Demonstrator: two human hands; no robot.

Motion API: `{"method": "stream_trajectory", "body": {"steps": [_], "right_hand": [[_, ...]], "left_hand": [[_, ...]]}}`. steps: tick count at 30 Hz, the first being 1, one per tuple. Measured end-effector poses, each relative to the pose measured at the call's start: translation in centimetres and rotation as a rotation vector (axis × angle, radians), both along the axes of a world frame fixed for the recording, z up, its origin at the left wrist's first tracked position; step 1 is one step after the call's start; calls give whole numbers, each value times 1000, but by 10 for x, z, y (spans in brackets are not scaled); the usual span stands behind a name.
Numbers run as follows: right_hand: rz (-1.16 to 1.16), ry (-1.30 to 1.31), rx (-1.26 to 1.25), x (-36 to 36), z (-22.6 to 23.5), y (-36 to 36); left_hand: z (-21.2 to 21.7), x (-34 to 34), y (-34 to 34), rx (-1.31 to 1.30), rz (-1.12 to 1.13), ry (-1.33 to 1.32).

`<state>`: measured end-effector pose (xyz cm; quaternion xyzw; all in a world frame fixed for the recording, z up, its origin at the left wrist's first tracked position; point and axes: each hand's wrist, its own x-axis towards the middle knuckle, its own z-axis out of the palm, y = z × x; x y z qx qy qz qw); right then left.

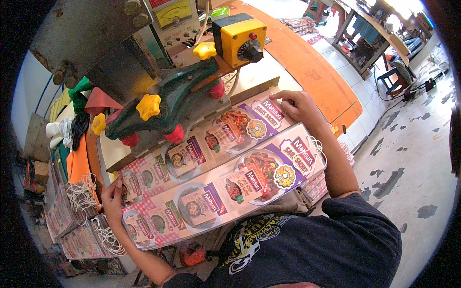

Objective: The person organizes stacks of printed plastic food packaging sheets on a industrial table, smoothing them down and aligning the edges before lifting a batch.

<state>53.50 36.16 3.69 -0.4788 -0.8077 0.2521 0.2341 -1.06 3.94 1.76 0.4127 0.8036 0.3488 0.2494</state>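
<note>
A: Both hands are at the strip! The left grip (113,200) touches the left end of the upper printed strip (218,137), and the right grip (297,104) sits over the right end.

B: So the strip runs slantwise between them, just below the machine's green frame (185,93). Closed or open, those fingers?

A: On the right, finger and thumb come close together at the far corner; pinching or only pressing, I can't tell. The left fingers rest at the edge, and I can't tell there either.

B: And how it looks! Glossy, long and narrow, with bowls of food pictured along it, red-and-white checks at the left, purple and a round yellow badge towards the right.

A: A lower printed strip (199,213) lies along its near side, by the person's dark shirt (331,235), with the same pattern and a white cord (317,148) at its right end.

B: Above, yellow star knobs (149,107) on the frame, a yellow control box (235,41), and the orange worktop (312,72) spreading out behind!
</note>
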Motion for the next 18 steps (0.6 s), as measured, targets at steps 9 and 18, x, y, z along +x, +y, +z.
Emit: {"method": "stream_trajectory", "body": {"steps": [9,18], "right_hand": [[57,182,96,0,-11,0],[-5,26,-47,0,2,-4]], "left_hand": [[7,6,3,-30,12,25],[2,3,-3,10,7,176]]}}
